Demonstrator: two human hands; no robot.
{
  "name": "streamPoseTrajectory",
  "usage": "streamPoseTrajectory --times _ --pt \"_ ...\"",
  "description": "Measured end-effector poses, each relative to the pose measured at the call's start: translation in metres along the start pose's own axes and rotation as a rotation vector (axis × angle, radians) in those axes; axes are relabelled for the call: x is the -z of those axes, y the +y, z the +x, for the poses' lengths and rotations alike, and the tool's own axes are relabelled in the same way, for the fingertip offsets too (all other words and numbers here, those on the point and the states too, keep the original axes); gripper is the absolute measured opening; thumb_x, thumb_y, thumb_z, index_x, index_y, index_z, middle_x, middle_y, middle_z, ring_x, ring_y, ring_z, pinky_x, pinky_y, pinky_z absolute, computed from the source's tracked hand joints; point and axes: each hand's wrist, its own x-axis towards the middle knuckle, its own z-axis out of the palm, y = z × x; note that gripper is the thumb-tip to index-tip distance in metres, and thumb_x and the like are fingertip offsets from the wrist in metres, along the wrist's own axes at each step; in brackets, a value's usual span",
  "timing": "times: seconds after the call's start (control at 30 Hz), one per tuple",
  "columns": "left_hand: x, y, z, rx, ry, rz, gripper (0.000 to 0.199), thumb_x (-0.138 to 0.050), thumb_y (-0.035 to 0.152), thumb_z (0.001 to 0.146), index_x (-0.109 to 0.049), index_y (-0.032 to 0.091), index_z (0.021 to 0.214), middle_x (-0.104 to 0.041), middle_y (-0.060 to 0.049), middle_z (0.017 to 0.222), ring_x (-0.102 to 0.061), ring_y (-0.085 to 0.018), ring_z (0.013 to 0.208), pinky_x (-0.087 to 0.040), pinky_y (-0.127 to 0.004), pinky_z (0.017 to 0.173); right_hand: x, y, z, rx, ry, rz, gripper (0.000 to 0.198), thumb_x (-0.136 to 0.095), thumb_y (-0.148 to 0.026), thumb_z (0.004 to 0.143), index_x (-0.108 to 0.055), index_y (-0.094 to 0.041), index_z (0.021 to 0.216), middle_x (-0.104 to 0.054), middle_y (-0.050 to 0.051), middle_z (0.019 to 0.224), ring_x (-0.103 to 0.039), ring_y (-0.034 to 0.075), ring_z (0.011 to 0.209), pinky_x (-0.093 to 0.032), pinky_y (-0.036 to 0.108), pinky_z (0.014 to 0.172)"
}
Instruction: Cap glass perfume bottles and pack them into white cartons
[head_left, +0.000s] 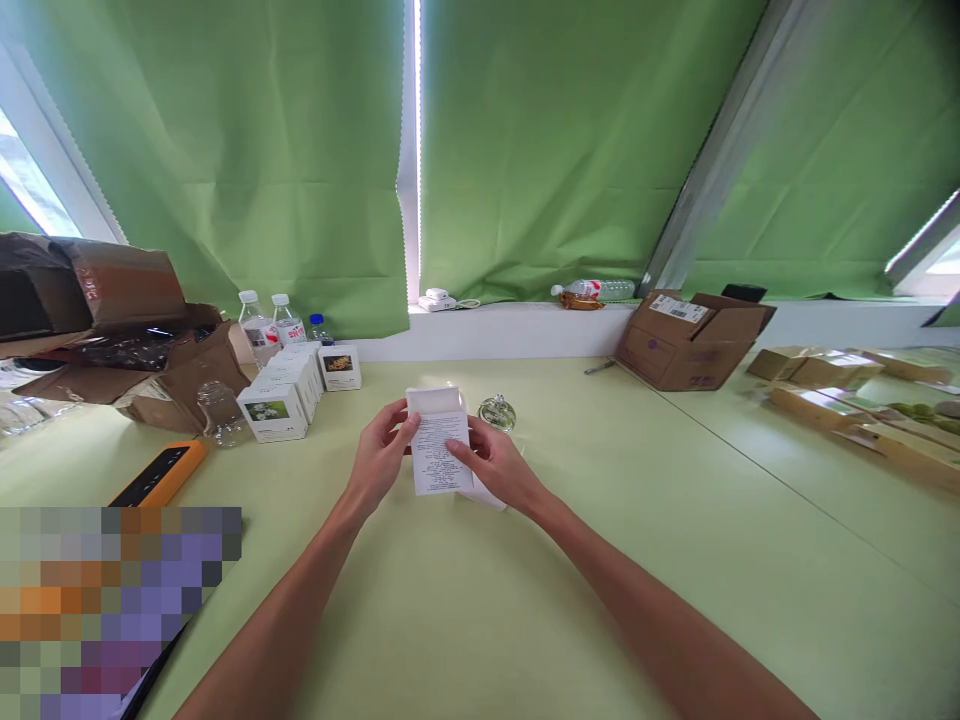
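Observation:
Between my two hands, a little above the table, is a small white paper box [442,455] with lines of dark print on the side facing me. Its upper end looks open, with a plain white flap or inner wall [435,400] showing. My left hand [379,450] grips the left edge, thumb on the front. On the right edge, my right hand [499,462] is closed with its thumb pressed over the print. Just beyond the right hand sits a round, shiny clear glass object [497,412]. Part of a white sheet or flap [484,492] shows below the right hand.
Several white picture boxes [276,410] stand in a row at left, beside a clear jar [219,412] and bottles [259,330]. An orange device [161,475] lies nearer me. Open cartons stand at left [191,375] and back right [686,345]. Flat boxes [862,425] lie far right.

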Motion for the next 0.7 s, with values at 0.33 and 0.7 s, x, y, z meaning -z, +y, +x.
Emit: streamPoseTrajectory --times 0.33,0.7 --pt "0.01 0.0 0.005 -0.047 0.124 0.042 0.032 -0.061 0.046 0.079 -0.063 0.02 0.098 -0.067 -0.004 0.091 -0.063 -0.018 0.08 -0.053 -0.03 0.069 0.0 -0.003 -0.002 -0.038 -0.126 0.015 0.04 -0.054 -0.047 0.087 -0.059 -0.02 0.116 -0.07 0.008 0.104 -0.068 0.023 0.091 -0.056 0.036 0.076" --pt "0.027 -0.001 0.01 0.018 0.058 0.417 0.025 -0.061 0.036 0.076 -0.068 0.016 0.09 -0.072 -0.006 0.085 -0.068 -0.021 0.077 -0.053 -0.031 0.07 0.005 -0.004 -0.003 -0.049 -0.134 -0.016 0.041 -0.053 -0.046 0.088 -0.062 -0.02 0.117 -0.071 0.007 0.097 -0.068 0.022 0.085 -0.053 0.031 0.067"
